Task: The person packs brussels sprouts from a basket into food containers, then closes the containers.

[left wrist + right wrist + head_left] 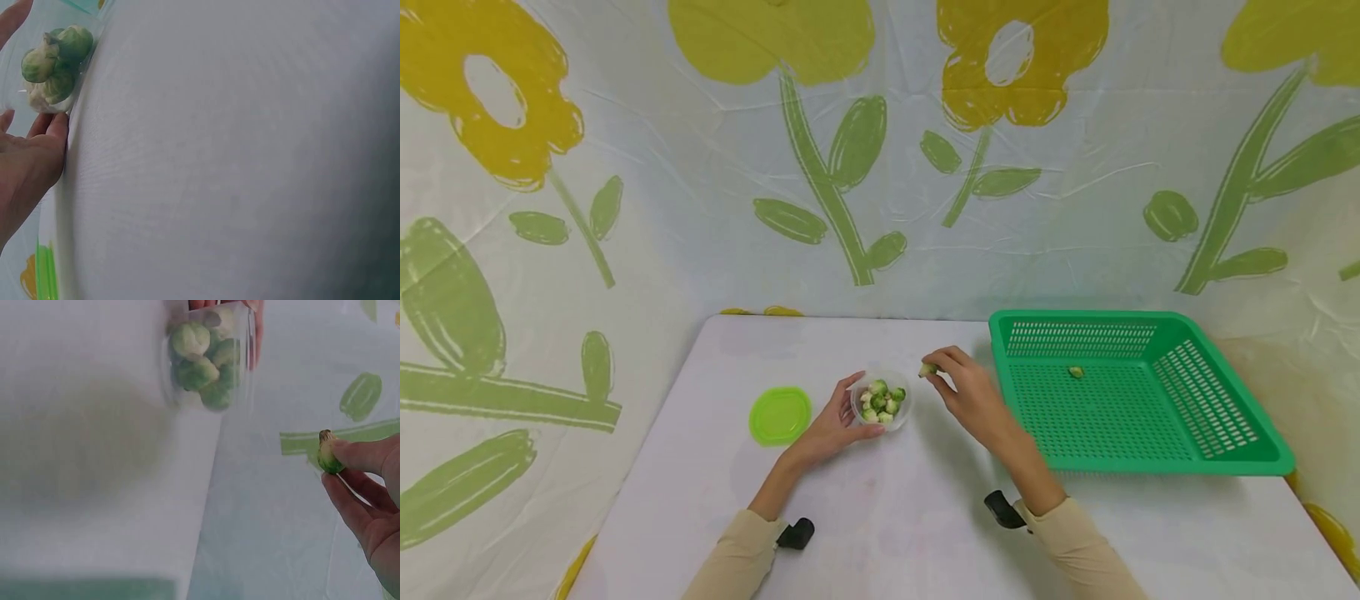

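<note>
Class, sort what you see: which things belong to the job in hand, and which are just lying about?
In the job:
right hand, pinching a Brussels sprout
left hand, holding the clear tub of sprouts
green basket, probably the source; one loose sprout inside

Lying about:
lime-green lid, untouched, perhaps the tub's
flowered backdrop

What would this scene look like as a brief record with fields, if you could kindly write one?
Left hand: holds the clear tub by its side
Right hand: pinches one Brussels sprout, raised between tub and basket
Tub contents: several sprouts
Green lid: off, on the white table, left of the tub
Green basket: right side, holding one small green piece, probably a sprout
</note>
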Available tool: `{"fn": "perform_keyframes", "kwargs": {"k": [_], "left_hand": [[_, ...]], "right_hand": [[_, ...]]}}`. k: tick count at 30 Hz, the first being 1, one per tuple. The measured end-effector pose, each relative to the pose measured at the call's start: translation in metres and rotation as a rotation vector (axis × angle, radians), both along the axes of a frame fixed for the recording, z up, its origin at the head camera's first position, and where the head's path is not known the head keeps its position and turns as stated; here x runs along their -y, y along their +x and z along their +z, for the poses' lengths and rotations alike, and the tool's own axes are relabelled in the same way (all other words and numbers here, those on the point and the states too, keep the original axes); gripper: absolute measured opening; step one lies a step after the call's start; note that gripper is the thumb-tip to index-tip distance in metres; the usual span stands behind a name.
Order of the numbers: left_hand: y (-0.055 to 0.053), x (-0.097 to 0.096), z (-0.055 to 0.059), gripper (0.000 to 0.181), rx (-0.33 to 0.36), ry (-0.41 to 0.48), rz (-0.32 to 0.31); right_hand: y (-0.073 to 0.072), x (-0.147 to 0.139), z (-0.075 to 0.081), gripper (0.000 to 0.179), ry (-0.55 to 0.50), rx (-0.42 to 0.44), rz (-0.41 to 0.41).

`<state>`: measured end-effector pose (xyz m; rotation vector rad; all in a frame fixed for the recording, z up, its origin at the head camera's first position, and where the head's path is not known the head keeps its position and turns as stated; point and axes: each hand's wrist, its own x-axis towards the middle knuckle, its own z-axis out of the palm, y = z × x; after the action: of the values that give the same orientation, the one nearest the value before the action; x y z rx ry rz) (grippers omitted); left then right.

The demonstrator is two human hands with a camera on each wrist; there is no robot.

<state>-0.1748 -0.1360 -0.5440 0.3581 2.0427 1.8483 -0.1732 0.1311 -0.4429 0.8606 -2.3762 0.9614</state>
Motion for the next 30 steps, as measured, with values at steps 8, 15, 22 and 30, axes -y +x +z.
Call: {"fn": "perform_keyframes", "kwargs": {"k": [8, 15, 22, 30], "left_hand": [[0.0, 0.001, 0.0, 0.101, 0.001, -0.004, -0.004], [0.0, 0.001, -0.001, 0.102, 0.006, 0.005, -0.011], [0.001, 0.002, 0.0, 0.101, 0.006, 0.01, -0.02], [0.002, 0.002, 0.001, 0.101, 0.012, -0.016, -0.016]], "right_hand": [[0.0, 0.016, -0.012, 0.024, -0.001, 0.028, 0.027], [0.001, 0.027, -0.018, 0.022, 0.003, 0.038, 0.062], [0.001, 0.035, -0.029, 0.021, -0.005, 0.073, 0.072], [0.003, 0.039, -0.038, 0.024, -0.007, 0.103, 0.096]]}}
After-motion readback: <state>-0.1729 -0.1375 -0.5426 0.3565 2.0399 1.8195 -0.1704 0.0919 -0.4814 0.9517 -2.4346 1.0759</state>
